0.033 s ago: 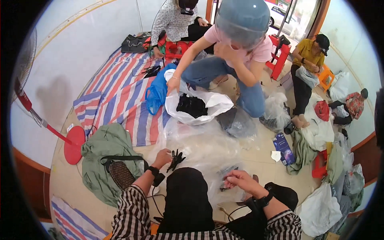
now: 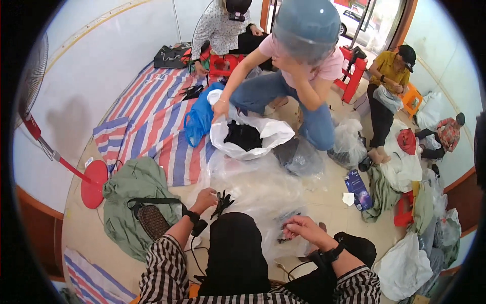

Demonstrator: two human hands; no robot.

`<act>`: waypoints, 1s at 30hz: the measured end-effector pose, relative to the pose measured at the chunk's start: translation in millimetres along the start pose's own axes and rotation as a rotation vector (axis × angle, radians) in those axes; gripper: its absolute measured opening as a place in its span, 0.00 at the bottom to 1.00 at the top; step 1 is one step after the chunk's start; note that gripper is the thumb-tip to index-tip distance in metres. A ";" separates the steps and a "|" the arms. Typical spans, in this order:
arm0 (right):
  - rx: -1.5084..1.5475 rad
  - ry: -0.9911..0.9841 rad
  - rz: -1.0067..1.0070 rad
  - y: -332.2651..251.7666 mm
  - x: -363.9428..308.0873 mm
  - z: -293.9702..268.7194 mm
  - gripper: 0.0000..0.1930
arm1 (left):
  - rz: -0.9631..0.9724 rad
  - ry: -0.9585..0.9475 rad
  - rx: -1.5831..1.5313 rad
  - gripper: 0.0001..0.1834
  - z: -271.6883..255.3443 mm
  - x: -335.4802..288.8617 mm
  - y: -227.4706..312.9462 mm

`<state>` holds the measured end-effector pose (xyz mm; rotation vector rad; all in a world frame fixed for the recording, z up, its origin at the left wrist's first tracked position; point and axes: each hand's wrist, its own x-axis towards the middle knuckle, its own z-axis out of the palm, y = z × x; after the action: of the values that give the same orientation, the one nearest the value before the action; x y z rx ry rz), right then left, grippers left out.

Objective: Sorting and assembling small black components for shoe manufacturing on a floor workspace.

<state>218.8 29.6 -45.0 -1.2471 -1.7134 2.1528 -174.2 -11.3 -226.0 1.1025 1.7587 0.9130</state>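
My left hand (image 2: 204, 199) is closed at the fingertips on a small bundle of thin black strips (image 2: 221, 203), whose ends splay out above the plastic. My right hand (image 2: 306, 231) has its fingers curled into a pinch, and what they hold, if anything, cannot be made out. Beneath and between both hands spreads a sheet of clear plastic (image 2: 258, 185). Some dark small pieces (image 2: 286, 223) show through the plastic beside my right fingers. A black cloth (image 2: 235, 258) covers my lap between my forearms.
Opposite me a helmeted person (image 2: 307, 30) holds a white sack (image 2: 277, 134) of black items, beside a blue bag (image 2: 196, 121). A green cloth bag (image 2: 132, 190) and a red-based fan (image 2: 94, 185) stand left. Several other people sit farther off. A blue box (image 2: 358, 190) lies right.
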 end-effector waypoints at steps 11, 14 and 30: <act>-0.607 -0.082 0.202 105.3 24.5 -0.5 0.12 | 0.318 -0.129 -0.383 0.13 -46.3 -89.3 273.1; -0.722 -0.098 0.162 108.1 31.1 -10.6 0.13 | 0.379 -0.361 -0.487 0.12 -22.9 -133.7 322.7; -0.797 -0.054 -0.079 163.1 48.8 27.7 0.12 | 0.276 -0.808 -0.330 0.11 137.8 -136.6 286.8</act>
<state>230.9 -21.7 -209.3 -1.2095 -2.7199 1.4825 75.7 -19.6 13.6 1.2679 0.7839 0.7284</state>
